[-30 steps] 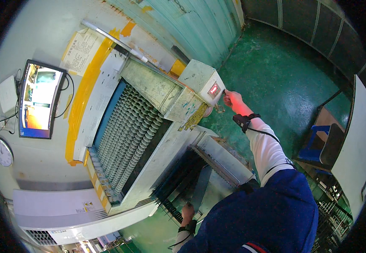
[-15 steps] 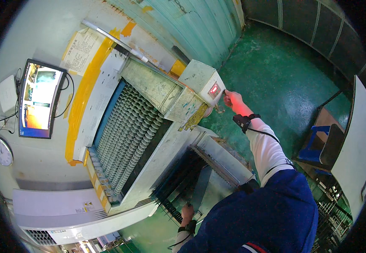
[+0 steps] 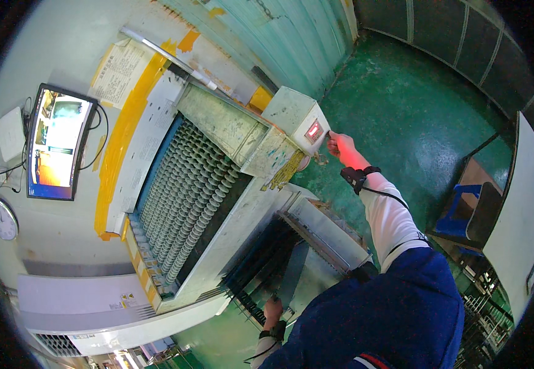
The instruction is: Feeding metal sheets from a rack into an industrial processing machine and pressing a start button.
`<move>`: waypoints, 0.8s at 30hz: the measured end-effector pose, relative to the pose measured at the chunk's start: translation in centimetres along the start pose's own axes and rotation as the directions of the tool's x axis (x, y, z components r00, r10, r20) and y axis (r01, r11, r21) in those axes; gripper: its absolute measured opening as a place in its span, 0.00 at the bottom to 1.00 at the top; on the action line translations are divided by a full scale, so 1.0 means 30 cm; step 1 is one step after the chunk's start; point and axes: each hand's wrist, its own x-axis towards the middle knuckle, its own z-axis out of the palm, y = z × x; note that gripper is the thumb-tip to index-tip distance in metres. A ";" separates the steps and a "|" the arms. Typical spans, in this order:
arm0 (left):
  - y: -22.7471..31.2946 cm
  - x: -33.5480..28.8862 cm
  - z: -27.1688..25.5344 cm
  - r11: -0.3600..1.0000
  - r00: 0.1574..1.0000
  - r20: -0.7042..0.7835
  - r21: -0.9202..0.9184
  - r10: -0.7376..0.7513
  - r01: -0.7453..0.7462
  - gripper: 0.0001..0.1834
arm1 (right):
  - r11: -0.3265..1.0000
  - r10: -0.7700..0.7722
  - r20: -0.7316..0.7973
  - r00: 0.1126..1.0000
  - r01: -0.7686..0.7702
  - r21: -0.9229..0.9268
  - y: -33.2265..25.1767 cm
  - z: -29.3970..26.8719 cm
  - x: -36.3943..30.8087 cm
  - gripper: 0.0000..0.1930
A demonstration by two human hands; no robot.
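Note:
My right hand reaches out to the far edge of a small white control box with a lit red display. Its fingers are pinched together at the box's side, and whatever sits between them is hidden. Lower down, my left hand is closed beside a black slotted rack and a flat grey plate. Which of these its fingers grip cannot be made out. The control box stands on the corner of a machine with rows of grey ridged rollers.
A monitor and a round clock hang on the left wall. A white air conditioner juts out below them. On the right are a white panel and a blue stool on the green floor.
Both hands keep their places and grips. The view has shifted only very slightly.

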 end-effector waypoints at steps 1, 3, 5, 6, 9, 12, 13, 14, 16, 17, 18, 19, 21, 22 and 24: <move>0.014 -0.002 -0.008 1.000 1.000 -0.002 0.000 0.000 0.000 0.22 | 1.000 -0.002 -0.002 1.000 0.002 0.000 -0.002 -0.002 0.000 0.10; 0.045 -0.011 -0.021 1.000 1.000 -0.006 0.003 -0.016 0.016 0.22 | 0.999 -0.006 -0.030 1.000 0.005 -0.039 -0.004 -0.006 0.000 0.10; 0.052 -0.020 -0.029 0.999 0.999 -0.013 0.007 -0.037 0.037 0.21 | 0.999 -0.008 -0.020 1.000 0.007 -0.038 -0.002 -0.009 0.004 0.11; 0.055 -0.025 -0.034 1.000 0.999 -0.021 -0.003 -0.025 0.025 0.21 | 0.999 -0.010 -0.010 1.000 0.009 -0.038 -0.002 -0.011 0.005 0.11; 0.044 -0.032 -0.030 1.000 0.999 -0.033 -0.015 -0.003 0.002 0.21 | 1.000 0.001 0.018 1.000 -0.001 -0.007 0.003 -0.007 0.001 0.12; 0.072 -0.026 -0.008 1.000 0.999 -0.036 -0.010 0.007 -0.007 0.20 | 1.000 -0.008 -0.037 0.999 0.008 0.007 -0.003 -0.020 -0.008 0.15; 0.090 -0.019 -0.009 1.000 0.999 -0.039 0.006 0.004 -0.004 0.20 | 1.000 -0.015 -0.041 0.999 0.016 0.006 -0.005 -0.046 -0.001 0.15; 0.062 -0.005 0.004 1.000 0.999 -0.042 0.004 0.002 -0.002 0.20 | 0.998 -0.012 0.059 0.998 0.008 0.067 0.004 -0.072 0.008 0.17; -0.071 0.015 0.063 0.966 0.987 0.040 0.207 0.153 -0.158 0.19 | 0.993 0.010 0.180 0.984 -0.031 0.116 0.051 -0.056 -0.007 0.18; -0.090 0.016 0.071 0.968 0.988 0.040 0.202 0.146 -0.152 0.19 | 0.996 0.024 0.155 0.988 -0.037 0.081 0.074 -0.054 -0.020 0.19; -0.111 0.012 0.078 0.974 0.988 0.036 0.170 0.148 -0.152 0.19 | 0.998 0.039 0.132 0.991 -0.045 0.046 0.101 -0.048 -0.036 0.21; -0.104 0.010 0.070 0.975 0.987 0.036 0.152 0.156 -0.160 0.19 | 0.998 0.037 0.130 0.991 -0.043 0.040 0.123 -0.055 -0.045 0.21; -0.037 -0.010 0.008 0.991 0.994 -0.010 0.078 0.105 -0.104 0.18 | 0.999 0.044 0.060 0.997 -0.042 -0.032 0.180 -0.076 -0.059 0.21; 0.037 -0.020 -0.040 0.999 0.998 -0.050 0.013 0.041 -0.040 0.18 | 0.998 0.039 0.057 0.998 -0.036 -0.044 0.207 -0.105 -0.066 0.21; 0.011 -0.063 -0.034 1.000 0.998 -0.060 -0.022 -0.020 0.019 0.18 | 0.995 0.100 0.304 0.947 -0.098 -0.023 0.308 -0.103 -0.108 0.21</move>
